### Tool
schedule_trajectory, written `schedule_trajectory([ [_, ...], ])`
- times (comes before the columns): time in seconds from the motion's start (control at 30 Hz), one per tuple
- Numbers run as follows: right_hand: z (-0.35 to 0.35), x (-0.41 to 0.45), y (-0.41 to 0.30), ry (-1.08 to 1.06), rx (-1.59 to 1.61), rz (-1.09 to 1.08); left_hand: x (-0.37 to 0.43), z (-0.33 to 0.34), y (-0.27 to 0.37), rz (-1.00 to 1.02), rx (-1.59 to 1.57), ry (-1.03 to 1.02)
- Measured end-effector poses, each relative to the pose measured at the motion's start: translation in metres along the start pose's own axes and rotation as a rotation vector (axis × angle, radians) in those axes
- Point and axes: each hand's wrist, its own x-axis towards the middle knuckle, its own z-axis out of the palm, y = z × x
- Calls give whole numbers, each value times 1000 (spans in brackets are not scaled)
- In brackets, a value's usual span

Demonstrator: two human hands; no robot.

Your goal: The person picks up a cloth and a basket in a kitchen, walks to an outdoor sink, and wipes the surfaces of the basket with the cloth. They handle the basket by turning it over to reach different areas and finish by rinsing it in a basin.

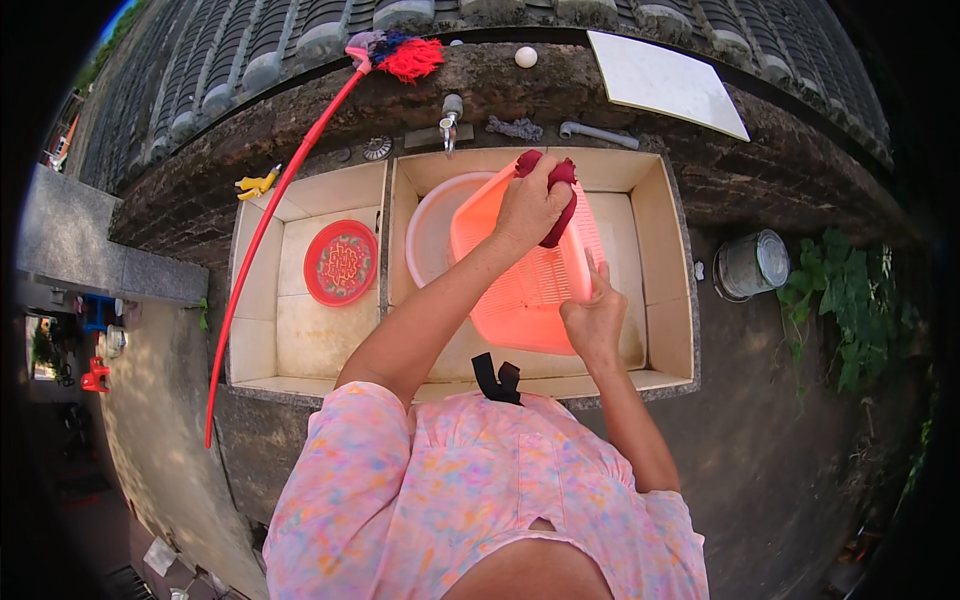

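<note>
A pink slotted plastic basket [517, 300] is held tilted on its side over the right basin of a tiled sink [660, 202]. My left hand [529, 206] grips a dark red cloth [559, 225] against the basket's upper rim. On the right, my right hand [596, 311] holds the basket's side rim, its thumb and a finger visible on the outside. Behind the basket, a pale round plastic basin [424, 232] stands in the same sink basin, partly hidden.
In the left basin lies a red patterned round tray [341, 262]. A red-handled mop [300, 157] leans across the sink's left side. A metal tap [449, 127] stands at the back, near a grey pipe [600, 135]. A lidded bucket [750, 262] sits at right.
</note>
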Motion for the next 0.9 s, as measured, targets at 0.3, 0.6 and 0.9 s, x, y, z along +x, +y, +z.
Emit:
schedule_trajectory([
  [0.3, 3, -2, 4, 145, 281, 51, -67, 29, 13, -3, 66, -241],
  [0.6, -8, -17, 9, -12, 356, 177, 12, 10, -15, -20, -144, 112],
  [0.9, 3, -28, -4, 53, 583, 272, -7, 9, -17, -141, -305, -130],
])
